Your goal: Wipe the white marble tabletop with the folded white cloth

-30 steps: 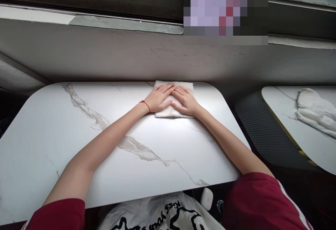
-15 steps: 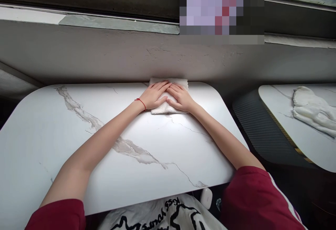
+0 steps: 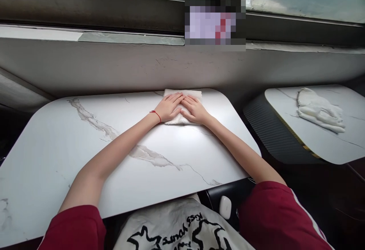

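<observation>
A folded white cloth (image 3: 182, 120) lies flat at the far edge of the white marble-patterned table (image 3: 137, 193), close to the wall. My left hand (image 3: 168, 107) rests on its left half, palm down with fingers stretched out and a red string on the wrist. On the right half lies my right hand (image 3: 194, 109), also flat. The fingertips of both hands meet near the cloth's middle, and the thumbs point toward each other. Neither hand grips the cloth; both press on it from above.
A second white table (image 3: 342, 147) with a dark ribbed side stands to the right, a crumpled white cloth (image 3: 319, 109) on it. Behind runs a wall (image 3: 119, 65) under a window ledge. A small white case (image 3: 225, 207) sits below the near table edge.
The camera view has tilted up and shifted right, showing more window and more of the second table. Both hands stay flat on the cloth at the table's far edge.
</observation>
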### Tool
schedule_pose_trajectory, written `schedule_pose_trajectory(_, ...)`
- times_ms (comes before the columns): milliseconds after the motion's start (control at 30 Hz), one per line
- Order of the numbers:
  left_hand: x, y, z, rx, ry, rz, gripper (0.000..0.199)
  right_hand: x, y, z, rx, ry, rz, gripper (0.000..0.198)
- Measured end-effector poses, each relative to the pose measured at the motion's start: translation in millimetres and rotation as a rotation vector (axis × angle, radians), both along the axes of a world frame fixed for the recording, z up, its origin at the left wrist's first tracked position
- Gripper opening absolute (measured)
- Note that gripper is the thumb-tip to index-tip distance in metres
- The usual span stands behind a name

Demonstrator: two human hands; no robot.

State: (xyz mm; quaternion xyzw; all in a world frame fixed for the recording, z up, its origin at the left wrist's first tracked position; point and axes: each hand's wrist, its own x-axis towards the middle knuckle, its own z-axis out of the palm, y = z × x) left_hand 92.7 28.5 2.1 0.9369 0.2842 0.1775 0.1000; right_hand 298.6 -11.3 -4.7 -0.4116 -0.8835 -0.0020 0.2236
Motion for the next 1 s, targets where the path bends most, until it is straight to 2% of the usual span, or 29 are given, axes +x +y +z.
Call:
schedule_pose_trajectory(100,12,-22,-0.3,0.006,0.021,-0.054,0.062,9,-33,1,0.0,-0.003,-0.042,0.048)
schedule_pose_trajectory(400,42,-99,0.2,0.016,0.03,-0.32,0.061,19,-161,5,0.004,-0.008,-0.258,0.045)
schedule_pose_trajectory(600,52,-134,-3.1,0.024,0.033,-0.442,0.059,15,-218,3,0.014,0.018,-0.389,0.056)
schedule_pose_trajectory(767,63,-138,-4.2,0.033,0.044,-0.474,0.061,24,-227,3,0.001,0.011,-0.397,0.054)
schedule_pose_trajectory(1000,84,-131,-6.8,0.027,0.018,-0.335,0.064,67,-193,2,-0.018,-0.012,-0.262,0.05)
